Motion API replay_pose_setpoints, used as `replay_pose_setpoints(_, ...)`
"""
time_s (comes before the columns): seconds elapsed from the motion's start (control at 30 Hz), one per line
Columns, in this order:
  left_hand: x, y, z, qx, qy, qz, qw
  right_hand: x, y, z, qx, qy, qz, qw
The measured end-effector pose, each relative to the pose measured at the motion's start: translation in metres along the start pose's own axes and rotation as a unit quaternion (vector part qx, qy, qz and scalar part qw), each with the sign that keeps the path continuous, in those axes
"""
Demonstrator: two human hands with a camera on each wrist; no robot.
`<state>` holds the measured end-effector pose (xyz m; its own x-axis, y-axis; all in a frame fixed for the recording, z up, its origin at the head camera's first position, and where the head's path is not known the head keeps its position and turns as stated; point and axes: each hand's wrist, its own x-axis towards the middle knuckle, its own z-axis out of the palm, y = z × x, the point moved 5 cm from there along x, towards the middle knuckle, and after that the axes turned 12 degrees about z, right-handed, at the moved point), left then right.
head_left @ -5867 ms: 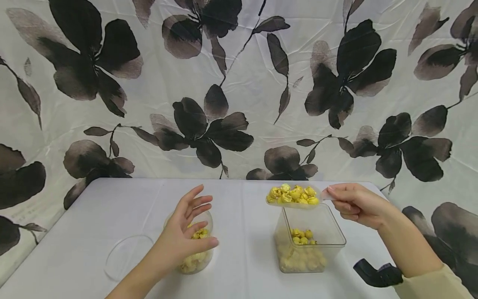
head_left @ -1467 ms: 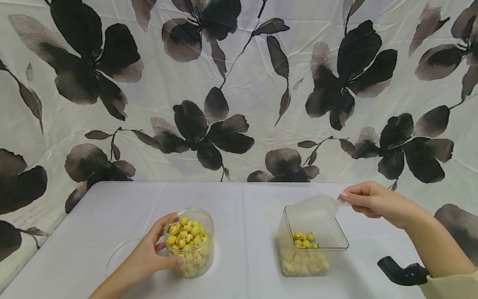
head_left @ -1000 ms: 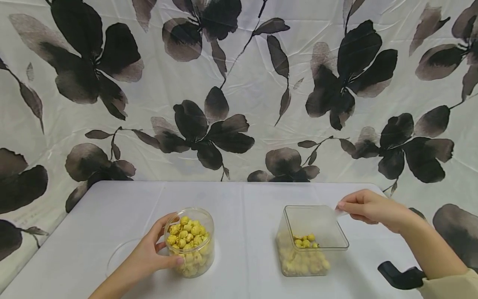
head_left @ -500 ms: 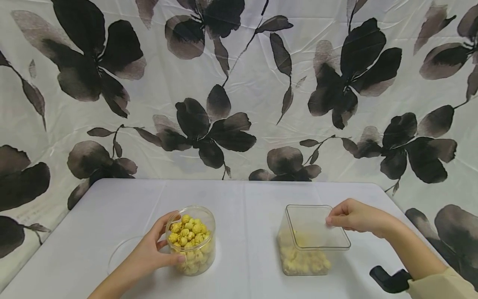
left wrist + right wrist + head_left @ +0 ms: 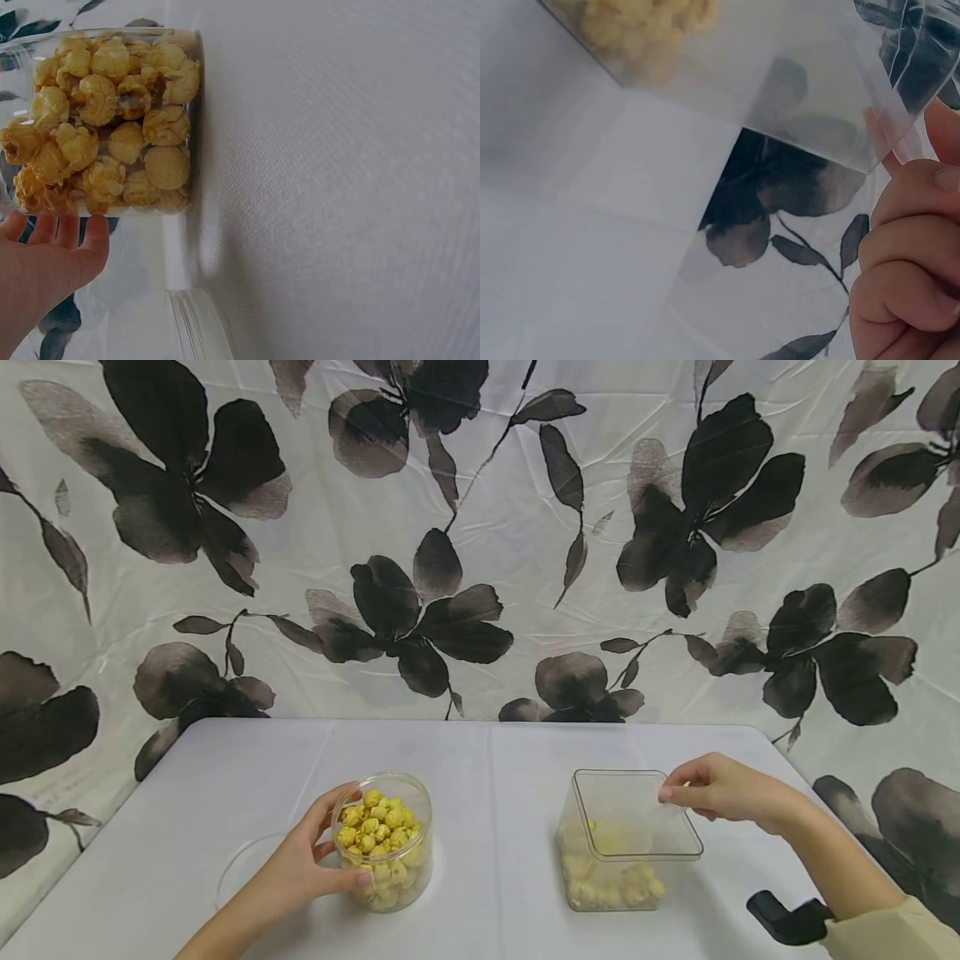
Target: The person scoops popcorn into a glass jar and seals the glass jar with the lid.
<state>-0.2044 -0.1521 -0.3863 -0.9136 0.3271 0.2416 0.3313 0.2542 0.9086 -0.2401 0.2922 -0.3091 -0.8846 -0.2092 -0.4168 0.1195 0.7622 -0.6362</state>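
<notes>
Clear glossy plastic jar (image 5: 384,843), matt cloth table (image 5: 495,777).

At lower right of the head view, the right forearm ends in a pale cream sleeve (image 5: 892,931); a black device (image 5: 787,920), apparently wrist-mounted, juts beside it. Both hands are bare.

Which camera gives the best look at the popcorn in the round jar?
The left wrist view: the popcorn fills much of the frame, each kernel clear through the round jar beside the left hand. The head view shows the popcorn small but whole, with the hand round the jar. The right wrist view misses that jar entirely.
</notes>
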Motion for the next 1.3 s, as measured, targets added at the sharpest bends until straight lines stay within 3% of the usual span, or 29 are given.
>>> replay_pose_setpoints(0.33, 0.001, 0.0, 0.0, 0.001, -0.003, -0.007, 1.0, -0.005, -0.005, -0.013, 0.012, 0.019, -0.002, 1.0)
replay_pose_setpoints(0.67, 0.002, -0.001, -0.001, 0.006, -0.001, -0.003, 1.0, 0.0, -0.035, -0.016, 0.052, 0.061, -0.049, 0.996)
replay_pose_setpoints(0.9, 0.001, -0.002, -0.001, 0.005, -0.003, -0.007, 1.0, 0.006, -0.063, -0.003, 0.104, 0.095, -0.069, 0.988)
replay_pose_setpoints(1.3, -0.001, -0.001, 0.0, 0.013, 0.009, 0.011, 0.9998, 0.007, -0.118, 0.044, 0.154, 0.095, -0.15, 0.972)
